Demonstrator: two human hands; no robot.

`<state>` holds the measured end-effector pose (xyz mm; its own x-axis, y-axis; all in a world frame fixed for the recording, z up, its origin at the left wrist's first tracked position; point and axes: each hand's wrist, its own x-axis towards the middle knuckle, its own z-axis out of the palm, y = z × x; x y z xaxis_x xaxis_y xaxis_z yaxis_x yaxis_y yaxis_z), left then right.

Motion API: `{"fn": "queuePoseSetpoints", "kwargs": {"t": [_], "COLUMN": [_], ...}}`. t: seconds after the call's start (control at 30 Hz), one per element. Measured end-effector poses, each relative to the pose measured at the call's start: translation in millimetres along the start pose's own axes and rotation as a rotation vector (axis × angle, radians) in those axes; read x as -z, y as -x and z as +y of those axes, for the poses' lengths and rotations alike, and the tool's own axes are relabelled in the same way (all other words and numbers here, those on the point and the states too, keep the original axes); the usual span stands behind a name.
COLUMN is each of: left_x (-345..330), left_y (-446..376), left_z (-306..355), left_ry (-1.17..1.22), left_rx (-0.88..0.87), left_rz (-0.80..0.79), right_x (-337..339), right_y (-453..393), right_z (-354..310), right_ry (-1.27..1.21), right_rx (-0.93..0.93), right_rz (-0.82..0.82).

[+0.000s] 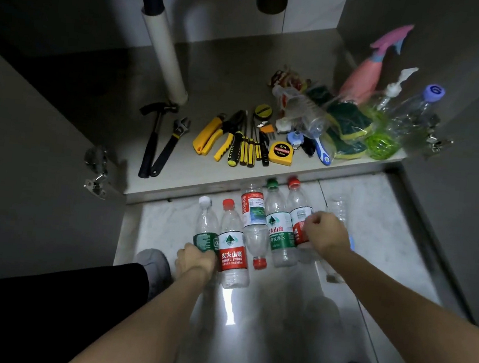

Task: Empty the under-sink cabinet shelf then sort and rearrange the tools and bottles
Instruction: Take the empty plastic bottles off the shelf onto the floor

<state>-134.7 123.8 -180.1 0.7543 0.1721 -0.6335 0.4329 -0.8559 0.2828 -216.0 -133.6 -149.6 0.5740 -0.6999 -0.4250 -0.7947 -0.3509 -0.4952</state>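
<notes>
Several empty plastic water bottles lie side by side on the floor in front of the cabinet shelf (203, 175). My left hand (195, 260) is shut on the leftmost one, a white-capped bottle with a green label (206, 225). My right hand (325, 233) grips the red-labelled bottle (298, 209) at the right of the row. Between them lie a red-label bottle (231, 250), an upside-down bottle (253, 220) and a green-label bottle (277, 231). On the shelf sit a hammer (153, 140), a wrench (171, 145), yellow-handled pliers and screwdrivers (230, 141) and a tape measure (281, 153).
At the shelf's right are sponges (346, 127), a pink spray bottle (365, 76), a green-tinted pump bottle (382, 130), a clear bottle with a purple cap (421, 108) and a blue brush (321, 149). A white drain pipe (165, 54) stands on the shelf. A clear bottle (339, 208) lies right of my hand.
</notes>
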Motion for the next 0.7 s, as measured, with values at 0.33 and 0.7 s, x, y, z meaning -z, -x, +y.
{"fn": "queuePoseSetpoints", "kwargs": {"t": [0.33,0.7], "left_x": [26,46], "left_y": [-14,-10], "left_z": [31,72], "left_ry": [0.011,0.136], "left_rx": [-0.15,-0.283], "left_rz": [-0.018,-0.06], "right_x": [73,79], "right_y": [-72,-136], "right_z": [-106,-140], "right_ry": [-0.199,-0.072], "right_rx": [0.352,0.117], "right_rz": [0.41,0.251]}}
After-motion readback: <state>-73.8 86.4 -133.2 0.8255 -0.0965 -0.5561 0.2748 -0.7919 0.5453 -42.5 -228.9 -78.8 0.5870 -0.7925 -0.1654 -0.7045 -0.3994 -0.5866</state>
